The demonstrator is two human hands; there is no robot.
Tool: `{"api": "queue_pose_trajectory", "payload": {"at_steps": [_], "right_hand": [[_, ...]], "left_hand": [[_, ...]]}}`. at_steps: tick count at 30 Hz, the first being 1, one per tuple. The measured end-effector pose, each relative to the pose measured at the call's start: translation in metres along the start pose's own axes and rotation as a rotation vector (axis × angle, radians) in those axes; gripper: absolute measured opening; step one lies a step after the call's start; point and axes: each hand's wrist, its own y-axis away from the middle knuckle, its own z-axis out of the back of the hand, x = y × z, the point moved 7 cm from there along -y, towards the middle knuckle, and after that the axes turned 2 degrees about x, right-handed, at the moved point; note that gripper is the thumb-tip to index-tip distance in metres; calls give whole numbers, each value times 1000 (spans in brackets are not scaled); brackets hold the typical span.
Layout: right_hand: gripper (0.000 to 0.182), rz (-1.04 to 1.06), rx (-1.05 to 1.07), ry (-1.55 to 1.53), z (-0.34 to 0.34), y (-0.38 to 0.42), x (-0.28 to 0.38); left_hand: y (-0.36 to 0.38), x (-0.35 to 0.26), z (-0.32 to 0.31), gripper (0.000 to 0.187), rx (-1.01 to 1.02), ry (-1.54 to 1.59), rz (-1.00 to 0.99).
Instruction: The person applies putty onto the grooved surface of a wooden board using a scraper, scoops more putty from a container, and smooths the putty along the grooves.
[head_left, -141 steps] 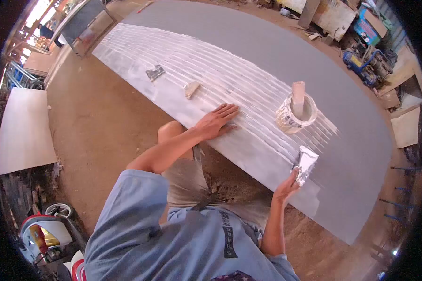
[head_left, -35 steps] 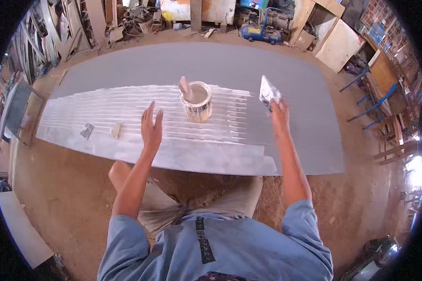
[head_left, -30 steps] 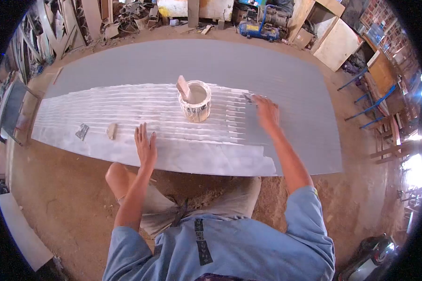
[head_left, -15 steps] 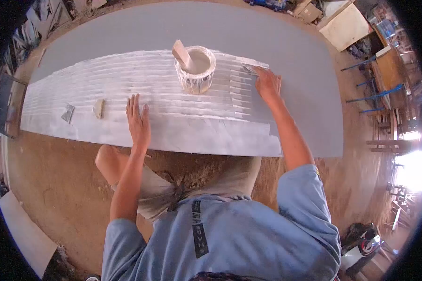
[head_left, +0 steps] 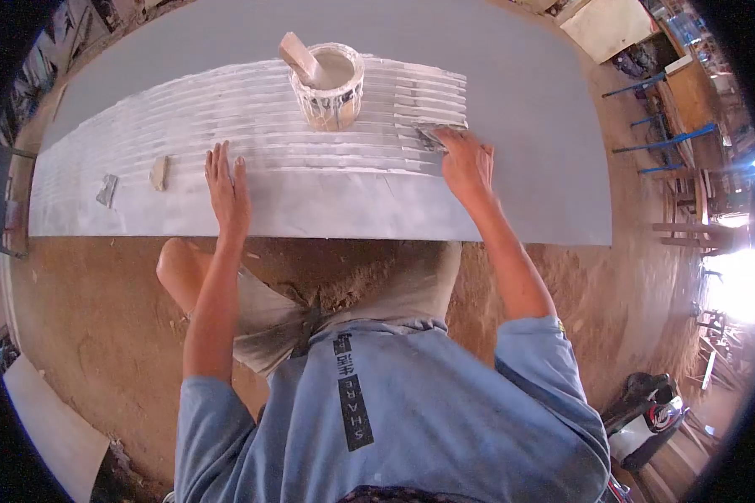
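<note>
Scraper meets the streaked surface, pinched by the right hand; the left hand has its grip spread.

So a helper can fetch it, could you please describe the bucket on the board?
Find the large grey board. Beyond and between the left hand and right hand, on the board's white streaks, stands the bucket. Drip-streaked and round, it alone has a wooden stick leaning from its mouth.

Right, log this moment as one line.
right hand: holding scraper on board | left hand: open, over board | bucket: upright on board, wooden stick inside
</note>
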Motion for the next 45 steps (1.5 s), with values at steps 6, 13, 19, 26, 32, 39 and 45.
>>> {"api": "queue_pose_trajectory", "payload": {"at_steps": [6,13,19,26,32,39,45], "right_hand": [[53,11,58,-26,13,50,14],[54,63,17,15,13,104,12],[48,-32,-68,-112,30,57,-55],[50,11,-279,102,22,-54,-100],[49,23,-210,139,-5,-103,-108],[49,-17,-59,107,-11,-115,-114],[49,6,10,114,6,-74,-95]], "left_hand": [[2,-4,4,52,-19,17,-34],[9,0,3,52,-3,-4,-114],[26,-3,6,53,80,-129,-48],[25,-12,10,50,54,-115,-95],[24,-16,10,46,57,-127,-112],[24,-17,8,46,62,-141,-106],[27,-17,8,45,34,-147,-123]]}}
